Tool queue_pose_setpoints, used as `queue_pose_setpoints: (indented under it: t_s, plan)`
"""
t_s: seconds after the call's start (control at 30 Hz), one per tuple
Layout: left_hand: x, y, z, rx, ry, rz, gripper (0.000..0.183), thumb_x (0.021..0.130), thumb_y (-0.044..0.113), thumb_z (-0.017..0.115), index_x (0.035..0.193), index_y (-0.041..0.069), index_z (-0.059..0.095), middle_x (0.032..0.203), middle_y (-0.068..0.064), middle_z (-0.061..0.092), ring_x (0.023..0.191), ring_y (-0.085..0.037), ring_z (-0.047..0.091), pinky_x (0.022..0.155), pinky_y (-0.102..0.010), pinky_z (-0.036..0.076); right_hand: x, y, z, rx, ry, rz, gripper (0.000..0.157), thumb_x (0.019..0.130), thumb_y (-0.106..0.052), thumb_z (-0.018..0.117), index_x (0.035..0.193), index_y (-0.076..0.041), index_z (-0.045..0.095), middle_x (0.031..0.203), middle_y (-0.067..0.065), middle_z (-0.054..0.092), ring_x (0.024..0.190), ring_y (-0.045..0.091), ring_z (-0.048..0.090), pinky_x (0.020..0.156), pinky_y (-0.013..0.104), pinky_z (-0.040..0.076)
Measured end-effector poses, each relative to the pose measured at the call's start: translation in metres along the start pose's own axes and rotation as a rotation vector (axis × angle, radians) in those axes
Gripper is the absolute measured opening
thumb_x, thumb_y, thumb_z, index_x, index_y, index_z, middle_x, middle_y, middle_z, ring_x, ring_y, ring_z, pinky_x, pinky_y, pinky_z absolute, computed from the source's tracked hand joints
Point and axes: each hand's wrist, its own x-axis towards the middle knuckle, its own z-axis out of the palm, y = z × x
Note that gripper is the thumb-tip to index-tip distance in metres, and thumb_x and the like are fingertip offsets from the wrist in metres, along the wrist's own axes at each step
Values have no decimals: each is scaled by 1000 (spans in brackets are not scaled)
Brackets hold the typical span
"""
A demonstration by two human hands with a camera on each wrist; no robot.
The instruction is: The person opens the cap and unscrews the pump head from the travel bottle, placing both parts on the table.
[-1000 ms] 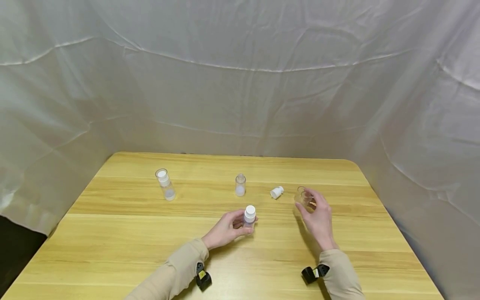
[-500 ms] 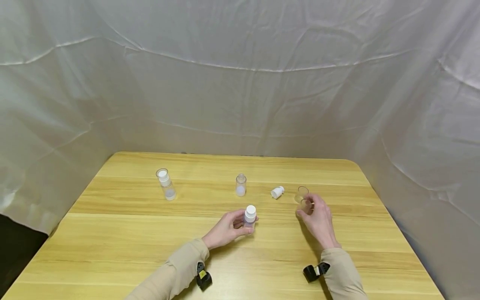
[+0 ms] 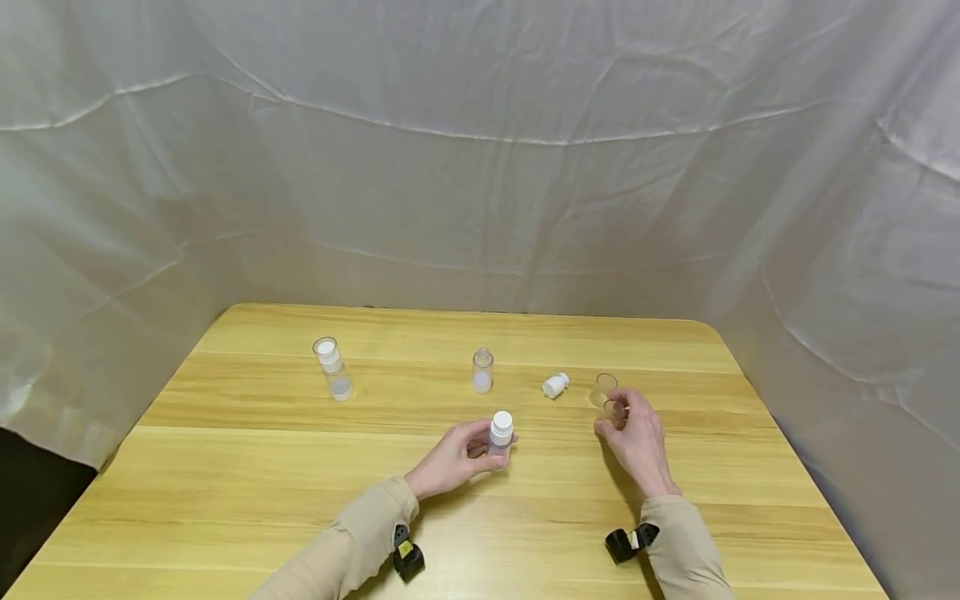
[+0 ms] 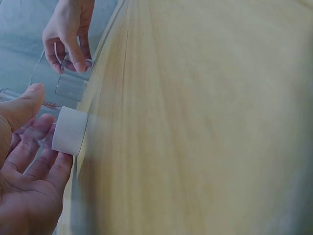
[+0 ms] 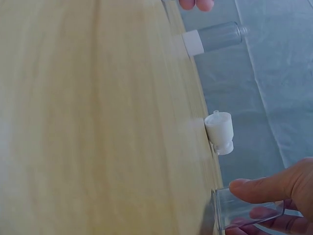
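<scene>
My left hand [image 3: 450, 460] grips a small bottle [image 3: 501, 432] with a white top, held upright near the table's middle; its white base [image 4: 70, 131] shows in the left wrist view. Further right, my right hand [image 3: 637, 440] pinches a clear cap [image 5: 249, 211] between thumb and fingers, its rim at or very near the tabletop. Just behind that stands a second clear cap [image 3: 600, 395]. A white pump head [image 3: 556, 385] lies on its side left of the caps. Fingers partly hide the held cap in the head view.
A clear bottle without a pump [image 3: 482, 377] stands behind my left hand. At the far left is a capped pump bottle [image 3: 334, 371]. Grey cloth [image 3: 480, 192] hangs around the wooden table [image 3: 225, 500].
My right hand has shifted slightly toward me, its fingers now around the nearer clear cap while the other stands free behind. My left hand and its bottle have stayed practically still.
</scene>
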Motion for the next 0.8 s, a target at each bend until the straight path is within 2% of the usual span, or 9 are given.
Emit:
queue_pose_setpoints:
  t_s: [0.43,0.57,0.67,0.73,0.8]
  plan:
    - [0,-2,0,0,-5,11,44,95,9,67,135,-7,55,134,-24,64,131,-38,57,119,-45,43,1,1,1,1,-8,-2,43,79,1,74,119,3,59,102,19,63,89,31,63,77,35,51]
    - [0,-3,0,-1,-9,13,46,95,9,67,136,-8,53,134,-24,64,131,-38,58,119,-45,43,0,2,0,3,-10,22,53,79,-3,74,127,5,53,103,20,61,90,32,62,77,34,50]
    - [1,-3,1,7,-9,20,47,95,9,67,137,-8,52,134,-25,64,130,-39,58,118,-45,44,-4,2,-2,10,-9,72,61,81,-10,76,131,5,45,101,19,57,86,30,59,72,31,48]
    - [1,-4,1,13,-7,25,47,95,9,67,136,-8,53,134,-25,64,129,-39,59,117,-45,45,-7,2,-4,12,-4,109,59,83,-15,78,126,4,42,95,15,53,80,26,54,66,29,44]
    - [1,-4,1,20,-7,28,47,95,9,68,136,-9,53,133,-25,64,129,-40,59,117,-45,45,-10,2,-4,-1,15,124,49,83,-21,80,111,1,46,86,11,50,72,22,50,62,26,39]
